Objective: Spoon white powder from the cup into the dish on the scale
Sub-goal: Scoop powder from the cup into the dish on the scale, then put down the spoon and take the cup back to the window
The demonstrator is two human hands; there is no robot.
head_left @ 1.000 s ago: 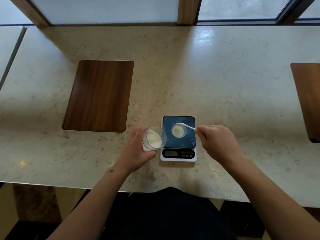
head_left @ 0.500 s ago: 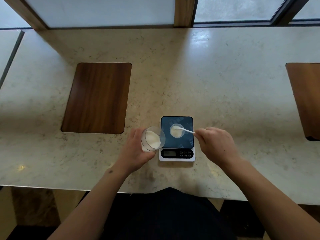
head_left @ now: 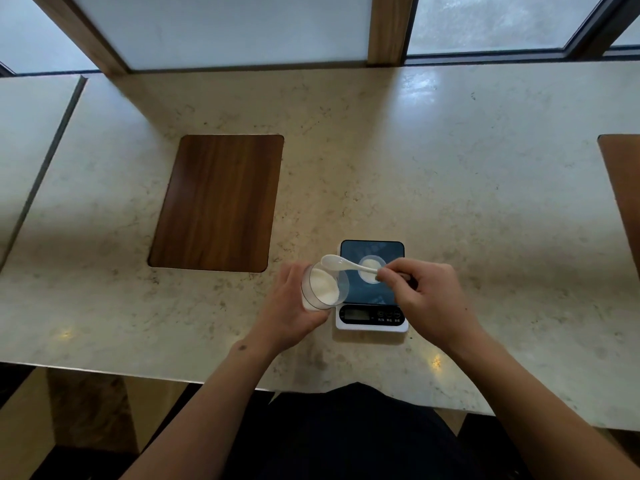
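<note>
My left hand [head_left: 289,308] grips a clear plastic cup [head_left: 322,289] tilted toward the right, with white powder inside. My right hand [head_left: 426,296] pinches the handle of a white plastic spoon [head_left: 341,264]. The spoon's bowl hovers at the cup's upper rim and looks empty. Beside the cup sits a small white scale [head_left: 372,317] with a dark glass top. A small round dish [head_left: 370,266] holding white powder rests on it, partly crossed by the spoon handle and my fingers.
The scale stands near the front edge of a pale stone counter [head_left: 450,168]. A dark wooden inset panel [head_left: 218,202] lies to the left, and another wooden panel [head_left: 623,188] shows at the right edge. Windows run along the back.
The spoon has swung left from over the dish on the scale to the rim of the cup. The cup stays tilted in my left hand.
</note>
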